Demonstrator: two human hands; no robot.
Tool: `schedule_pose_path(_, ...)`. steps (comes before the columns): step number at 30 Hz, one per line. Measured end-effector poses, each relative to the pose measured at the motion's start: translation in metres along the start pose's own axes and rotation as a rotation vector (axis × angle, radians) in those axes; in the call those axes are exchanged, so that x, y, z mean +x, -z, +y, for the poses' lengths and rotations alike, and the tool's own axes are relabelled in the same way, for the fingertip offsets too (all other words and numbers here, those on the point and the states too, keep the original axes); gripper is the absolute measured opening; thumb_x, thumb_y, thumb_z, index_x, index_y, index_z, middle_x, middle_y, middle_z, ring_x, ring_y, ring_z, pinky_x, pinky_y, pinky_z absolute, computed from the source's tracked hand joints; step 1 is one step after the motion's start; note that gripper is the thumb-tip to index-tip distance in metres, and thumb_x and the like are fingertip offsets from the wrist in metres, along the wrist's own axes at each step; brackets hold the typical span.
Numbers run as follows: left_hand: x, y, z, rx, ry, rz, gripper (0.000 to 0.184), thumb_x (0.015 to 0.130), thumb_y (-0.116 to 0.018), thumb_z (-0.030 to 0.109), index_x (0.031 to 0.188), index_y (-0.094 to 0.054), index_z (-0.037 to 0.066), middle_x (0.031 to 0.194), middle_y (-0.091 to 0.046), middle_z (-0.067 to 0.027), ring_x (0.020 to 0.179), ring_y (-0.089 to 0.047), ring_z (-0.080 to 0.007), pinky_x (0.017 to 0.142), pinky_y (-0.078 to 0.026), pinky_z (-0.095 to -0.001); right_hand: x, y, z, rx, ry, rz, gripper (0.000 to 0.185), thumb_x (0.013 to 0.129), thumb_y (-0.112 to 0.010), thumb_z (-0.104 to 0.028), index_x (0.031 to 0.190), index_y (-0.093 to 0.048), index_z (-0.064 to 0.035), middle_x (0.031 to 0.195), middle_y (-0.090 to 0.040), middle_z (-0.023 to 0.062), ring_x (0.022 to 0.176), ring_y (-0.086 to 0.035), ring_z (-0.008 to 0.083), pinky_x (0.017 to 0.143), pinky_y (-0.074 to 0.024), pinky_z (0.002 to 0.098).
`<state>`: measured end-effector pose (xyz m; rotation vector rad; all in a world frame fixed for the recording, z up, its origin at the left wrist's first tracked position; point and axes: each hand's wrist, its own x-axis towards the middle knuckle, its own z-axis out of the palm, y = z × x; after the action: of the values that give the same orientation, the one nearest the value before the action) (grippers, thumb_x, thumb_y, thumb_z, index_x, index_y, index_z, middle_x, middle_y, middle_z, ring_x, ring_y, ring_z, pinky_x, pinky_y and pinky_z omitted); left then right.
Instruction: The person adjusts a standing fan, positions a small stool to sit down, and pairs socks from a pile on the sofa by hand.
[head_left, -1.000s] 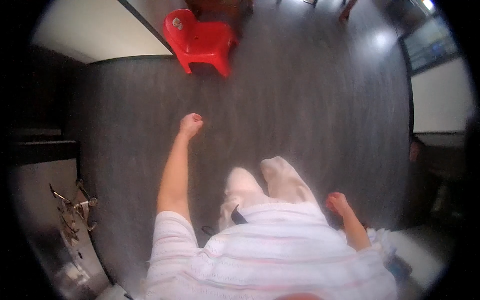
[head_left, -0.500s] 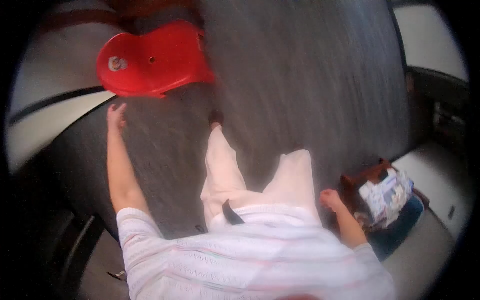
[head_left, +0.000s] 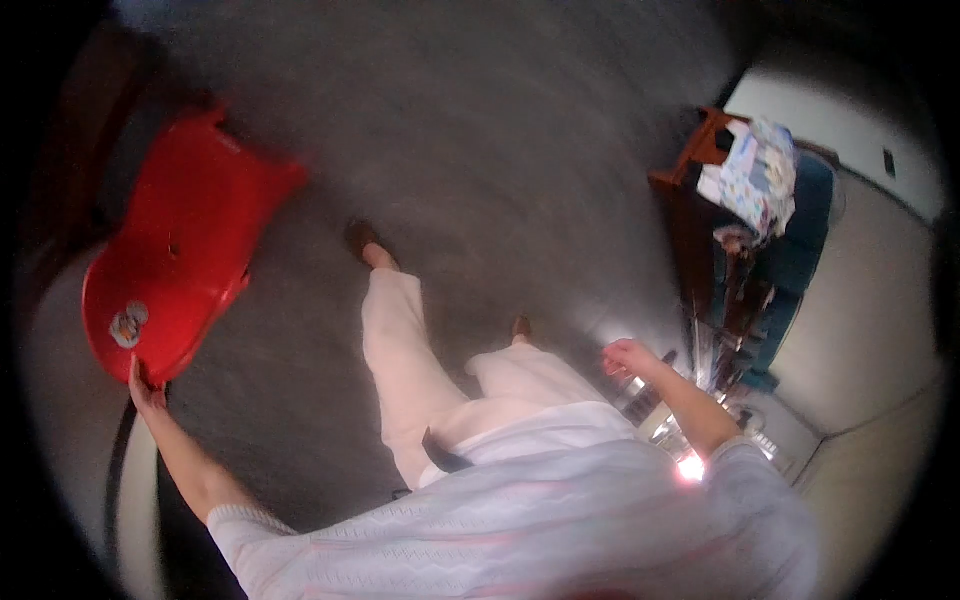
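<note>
Red chair (head_left: 180, 230) is sitting on the dark floor (head_left: 480, 170) at the person's left, with its backrest facing the near side and a round sticker (head_left: 128, 325) showing there. The left hand (head_left: 148, 392) is reaching out to the backrest's near edge, its fingertips overlapping the rim and apparently touching it. Its grip is staying spread, with the fingers extending rather than wrapping around the plastic. The right hand (head_left: 630, 358) is hanging well apart from the chair, on the other side of the body. Its fingers are curling inward; whether that grip is fully pressed together, I cannot tell. Pale trousers (head_left: 400, 350) are covering the legs, and one brown shoe (head_left: 365, 238) is showing ahead of the other. Over at the right, patterned cloth (head_left: 755, 180) is lying on brown wooden furniture (head_left: 690, 165), just beside a teal cushion (head_left: 815, 220).
</note>
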<state>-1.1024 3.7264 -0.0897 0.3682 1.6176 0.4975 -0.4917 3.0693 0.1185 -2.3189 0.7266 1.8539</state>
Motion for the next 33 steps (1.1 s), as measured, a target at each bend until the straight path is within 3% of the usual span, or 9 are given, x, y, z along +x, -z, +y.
schedule_pose_path(4, -0.031, -0.019, 0.017, 0.167, -0.001, 0.017, 0.023, 0.075, -0.056, 0.033, 0.092, -0.06, 0.018, 0.097, -0.058, 0.0023, 0.082, -0.056, -0.0179, 0.069, -0.048, -0.0378, -0.028, -0.039, 0.044, 0.12, 0.017, 0.011, 0.022, 0.082, -0.05, -0.019, 0.1, -0.052, -0.0081, 0.081, -0.06, 0.0023, 0.064, -0.06, 0.0109, 0.046, -0.0434, 0.0243)
schedule_pose_path(10, -0.085, -0.105, 0.014, 0.218, 0.039, -0.118, 0.039, 0.069, -0.057, 0.037, 0.102, -0.053, 0.017, 0.105, -0.055, -0.005, 0.095, -0.052, -0.0272, 0.067, -0.045, -0.0438, -0.023, -0.09, 0.156, 0.414, 0.171, -0.031, 0.021, 0.083, -0.05, -0.021, 0.1, -0.052, -0.0091, 0.08, -0.059, 0.0018, 0.064, -0.059, 0.0097, 0.044, -0.0413, 0.0214)
schedule_pose_path(12, -0.188, -0.157, -0.006, 0.234, -0.13, -0.228, 0.046, 0.068, -0.057, 0.036, 0.107, -0.049, 0.013, 0.109, -0.053, -0.0103, 0.098, -0.05, -0.0325, 0.075, -0.043, -0.0492, -0.016, -0.109, 0.224, 0.557, 0.232, -0.027, 0.02, 0.083, -0.05, -0.021, 0.1, -0.052, -0.0091, 0.08, -0.059, 0.0018, 0.064, -0.059, 0.0096, 0.043, -0.0407, 0.021)
schedule_pose_path(14, -0.198, -0.16, -0.017, 0.238, -0.172, -0.348, 0.052, 0.065, -0.058, 0.04, 0.111, -0.047, 0.018, 0.113, -0.05, -0.0071, 0.099, -0.049, -0.0302, 0.07, -0.042, -0.0487, -0.009, -0.126, 0.299, 0.716, 0.273, -0.024, 0.02, 0.083, -0.05, -0.02, 0.099, -0.052, -0.009, 0.081, -0.059, 0.0019, 0.063, -0.059, 0.0098, 0.042, -0.0402, 0.021)
schedule_pose_path(17, -0.309, -0.183, -0.065, 0.383, -0.296, -0.251, 0.053, 0.061, -0.059, 0.04, 0.11, -0.048, 0.022, 0.121, -0.044, -0.0053, 0.106, -0.042, -0.0332, 0.072, -0.037, -0.0546, 0.007, -0.175, 0.437, 1.005, 0.23, 0.064, 0.015, 0.082, -0.051, -0.017, 0.094, -0.054, -0.0079, 0.074, -0.059, 0.0038, 0.058, -0.059, 0.0125, 0.04, -0.0394, 0.0224)
schedule_pose_path(21, -0.441, -0.235, -0.137, 0.651, -0.415, -0.18, 0.042, 0.064, -0.049, 0.04, 0.1, -0.05, 0.018, 0.112, -0.049, -0.0058, 0.092, -0.049, -0.0287, 0.064, -0.042, -0.0453, 0.002, -0.212, 0.57, 1.278, 0.149, 0.037, 0.012, 0.08, -0.054, -0.015, 0.088, -0.055, -0.0069, 0.068, -0.058, 0.005, 0.054, -0.057, 0.0145, 0.039, -0.039, 0.0249)
schedule_pose_path(24, -0.525, -0.275, -0.193, 0.743, -0.465, -0.209, 0.042, 0.064, -0.049, 0.039, 0.1, -0.049, 0.018, 0.11, -0.049, -0.0044, 0.091, -0.049, -0.0278, 0.063, -0.041, -0.0446, 0.002, -0.174, 0.615, 1.382, 0.163, 0.084, 0.013, 0.08, -0.055, -0.019, 0.085, -0.056, -0.0071, 0.067, -0.058, 0.0042, 0.053, -0.055, 0.0134, 0.039, -0.0382, 0.0252)
schedule_pose_path(26, -0.539, -0.297, -0.221, 0.837, -0.396, -0.407, 0.047, 0.063, -0.051, 0.038, 0.106, -0.045, 0.018, 0.111, -0.048, -0.0058, 0.096, -0.045, -0.0294, 0.065, -0.04, -0.0483, 0.013, -0.127, 0.622, 1.446, 0.203, 0.196, 0.013, 0.081, -0.055, -0.02, 0.085, -0.056, -0.0073, 0.068, -0.058, 0.0035, 0.054, -0.055, 0.013, 0.039, -0.0378, 0.0248)
schedule_pose_path(33, -0.614, -0.422, -0.394, 0.889, -0.299, -0.505, 0.055, 0.061, -0.052, 0.031, 0.113, -0.042, 0.019, 0.122, -0.039, -0.0086, 0.107, -0.04, -0.0338, 0.077, -0.035, -0.0546, 0.089, 0.057, 0.671, 1.402, 0.61, 0.408, 0.015, 0.083, -0.053, -0.019, 0.088, -0.057, -0.0055, 0.069, -0.057, 0.001, 0.059, -0.056, 0.0093, 0.044, -0.0384, 0.0221)
